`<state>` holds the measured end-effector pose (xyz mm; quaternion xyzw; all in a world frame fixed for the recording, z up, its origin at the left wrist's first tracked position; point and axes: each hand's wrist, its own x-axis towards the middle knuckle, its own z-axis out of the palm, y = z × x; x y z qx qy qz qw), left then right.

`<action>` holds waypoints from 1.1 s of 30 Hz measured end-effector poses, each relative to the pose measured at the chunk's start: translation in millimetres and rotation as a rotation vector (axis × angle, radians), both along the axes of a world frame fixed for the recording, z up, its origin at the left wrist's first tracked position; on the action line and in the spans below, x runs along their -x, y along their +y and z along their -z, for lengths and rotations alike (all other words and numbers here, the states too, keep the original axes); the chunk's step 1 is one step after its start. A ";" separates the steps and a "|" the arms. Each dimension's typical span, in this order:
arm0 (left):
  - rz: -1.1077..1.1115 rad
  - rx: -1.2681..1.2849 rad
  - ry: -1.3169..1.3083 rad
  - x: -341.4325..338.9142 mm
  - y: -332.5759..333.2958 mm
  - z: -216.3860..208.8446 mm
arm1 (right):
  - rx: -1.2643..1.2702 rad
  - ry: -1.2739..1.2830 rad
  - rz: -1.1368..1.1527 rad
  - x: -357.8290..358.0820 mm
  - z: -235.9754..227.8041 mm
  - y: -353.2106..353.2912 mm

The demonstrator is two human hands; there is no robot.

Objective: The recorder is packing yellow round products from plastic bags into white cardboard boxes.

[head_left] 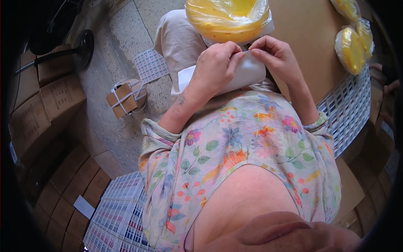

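My left hand [218,65] is closed, its thumb and fingers pinched together. Just to its right, my right hand [275,54] also pinches with thumb and forefinger. Whatever is between the fingertips is too small to make out. Beneath both hands a smooth white sheet [247,77] lies across my lap, its left end showing past my left wrist. Right beyond my fingers is a yellow, bowl-shaped item [226,31] wrapped in clear plastic, with small holes visible in its wall.
A brown board or tabletop [306,29] is at the right, with several bagged yellow items [352,50] at its far edge. Below it stands a white lattice crate [344,109]. Cartons [63,101] are stacked at left. A strapped cardboard bundle [121,100] and a patterned sheet [151,66] lie on the floor.
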<state>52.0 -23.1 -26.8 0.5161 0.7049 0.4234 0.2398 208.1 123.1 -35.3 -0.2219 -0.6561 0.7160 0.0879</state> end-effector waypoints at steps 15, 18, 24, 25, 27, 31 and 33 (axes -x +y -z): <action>-0.078 0.002 -0.064 -4.1 -0.4 -0.9 | -1.366 0.263 0.168 7.3 -2.8 -18.8; -0.064 -0.029 -0.027 -3.1 -1.2 -1.5 | -1.101 0.231 0.278 10.0 -4.9 -23.2; -0.050 -0.055 -0.002 -3.6 -2.5 -1.2 | -1.208 0.185 0.191 5.5 -3.2 -19.5; -0.059 -0.055 -0.019 -4.3 -2.4 -1.6 | -1.280 0.215 0.194 5.5 -3.0 -19.3; -0.072 -0.043 -0.049 -5.4 -2.8 -1.6 | -1.352 0.246 0.196 5.5 -2.1 -19.2; -0.086 -0.024 -0.108 -6.7 -3.4 0.2 | -1.363 0.241 0.168 3.6 -1.7 -20.2; -0.094 -0.024 -0.110 -6.3 -4.2 0.3 | -1.365 0.232 0.151 2.9 -2.7 -21.2</action>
